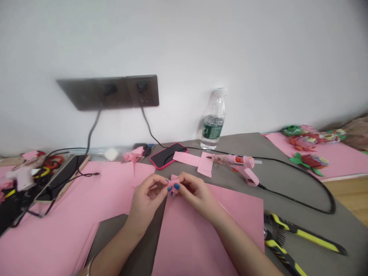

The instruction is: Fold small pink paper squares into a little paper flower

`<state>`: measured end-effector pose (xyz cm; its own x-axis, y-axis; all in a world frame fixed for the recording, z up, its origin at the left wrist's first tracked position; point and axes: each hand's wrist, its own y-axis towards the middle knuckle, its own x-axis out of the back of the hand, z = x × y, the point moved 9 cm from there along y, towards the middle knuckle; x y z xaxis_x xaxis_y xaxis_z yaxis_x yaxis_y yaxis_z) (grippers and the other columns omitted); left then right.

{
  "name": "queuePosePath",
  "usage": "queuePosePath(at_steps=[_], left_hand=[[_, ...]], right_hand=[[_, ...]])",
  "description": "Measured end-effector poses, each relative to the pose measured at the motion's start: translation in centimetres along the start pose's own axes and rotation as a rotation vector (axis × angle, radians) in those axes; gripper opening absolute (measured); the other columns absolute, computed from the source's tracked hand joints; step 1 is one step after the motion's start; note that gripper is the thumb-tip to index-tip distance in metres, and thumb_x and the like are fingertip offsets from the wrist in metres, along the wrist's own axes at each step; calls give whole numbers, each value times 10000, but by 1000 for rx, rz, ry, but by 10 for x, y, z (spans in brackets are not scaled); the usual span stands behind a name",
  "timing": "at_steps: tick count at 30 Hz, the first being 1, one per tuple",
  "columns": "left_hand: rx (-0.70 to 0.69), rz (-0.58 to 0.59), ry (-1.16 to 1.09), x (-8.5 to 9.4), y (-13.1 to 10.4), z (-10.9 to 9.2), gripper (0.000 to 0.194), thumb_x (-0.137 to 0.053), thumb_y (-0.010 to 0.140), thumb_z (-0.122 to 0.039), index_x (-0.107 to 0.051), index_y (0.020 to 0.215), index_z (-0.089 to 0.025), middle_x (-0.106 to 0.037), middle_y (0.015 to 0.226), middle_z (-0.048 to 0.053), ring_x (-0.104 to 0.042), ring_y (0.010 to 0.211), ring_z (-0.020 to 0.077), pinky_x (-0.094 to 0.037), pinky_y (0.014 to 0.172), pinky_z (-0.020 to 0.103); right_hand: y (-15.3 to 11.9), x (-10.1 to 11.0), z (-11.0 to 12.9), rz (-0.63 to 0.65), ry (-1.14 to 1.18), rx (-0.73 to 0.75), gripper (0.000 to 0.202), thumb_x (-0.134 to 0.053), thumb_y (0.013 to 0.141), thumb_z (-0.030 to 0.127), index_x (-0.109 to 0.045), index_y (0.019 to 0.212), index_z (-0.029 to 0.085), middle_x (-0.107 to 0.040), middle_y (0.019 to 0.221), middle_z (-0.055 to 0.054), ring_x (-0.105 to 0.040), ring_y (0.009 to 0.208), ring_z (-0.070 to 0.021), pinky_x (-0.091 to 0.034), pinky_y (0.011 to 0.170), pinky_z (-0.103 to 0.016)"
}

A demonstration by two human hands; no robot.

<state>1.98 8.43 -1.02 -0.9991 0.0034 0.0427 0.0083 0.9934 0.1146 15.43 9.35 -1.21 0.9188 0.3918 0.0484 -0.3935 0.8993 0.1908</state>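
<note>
Near the middle of the frame, the left hand [146, 196] and right hand [197, 188] come close together, thumbs and fingertips pinching a small folded pink paper piece [173, 183] between them, above the upper edge of a large pink paper sheet [186, 234] on the gray counter [276, 178]. Right of center lies a pink hot glue gun [244, 161], with a clear water bottle [212, 128] upright behind it and a pink-cased smartphone [166, 156] left of the bottle. Black-and-yellow pliers [316, 239] lie spread at the lower right.

The paper piece [173, 183] looks matt, the plastic bottle [213, 124] glossy.
</note>
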Motion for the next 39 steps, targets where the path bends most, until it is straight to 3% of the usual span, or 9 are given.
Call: queuePosePath(at_steps=[7,20,30,34,39], left_hand=[[34,37,-79,-4,1,-1,88,-692,813,-197,-659,733,-179,-705,776,26,-685,763,170,-567,749,259],[112,18,-74,2,2,12,97,-699,814,-224,-679,730,-179,-735,753,22,-683,736,152,-538,716,219],[113,-14,-71,0,2,5,100,-715,777,-211,-668,694,-179,-706,701,9,-665,680,141,-531,661,210],[120,-35,-104,-1,1,6,149,-760,739,-227,-620,709,-186,-683,680,-11,-670,677,142,-526,654,213],[189,23,-213,-7,0,13,274,-783,749,-297,-524,764,-210,-720,703,-10,-718,743,173,-523,686,234]], right_hand=[[0,-1,-2,6,-31,11,232,-506,993,321,-576,814,190,-616,791,-21,-577,731,-150,-423,660,-253],[0,0,3,-1,-31,26,251,-512,992,344,-585,809,188,-597,767,-13,-562,714,-144,-417,643,-244],[-1,1,4,-8,-50,4,296,-523,987,396,-574,785,186,-601,757,-17,-551,703,-148,-414,646,-257],[-1,-1,2,-11,-27,-8,284,-557,973,389,-545,773,188,-613,751,-17,-554,693,-145,-411,626,-251],[0,-1,5,9,-11,-4,288,-546,980,388,-552,775,185,-598,754,-13,-548,692,-138,-415,628,-245]])
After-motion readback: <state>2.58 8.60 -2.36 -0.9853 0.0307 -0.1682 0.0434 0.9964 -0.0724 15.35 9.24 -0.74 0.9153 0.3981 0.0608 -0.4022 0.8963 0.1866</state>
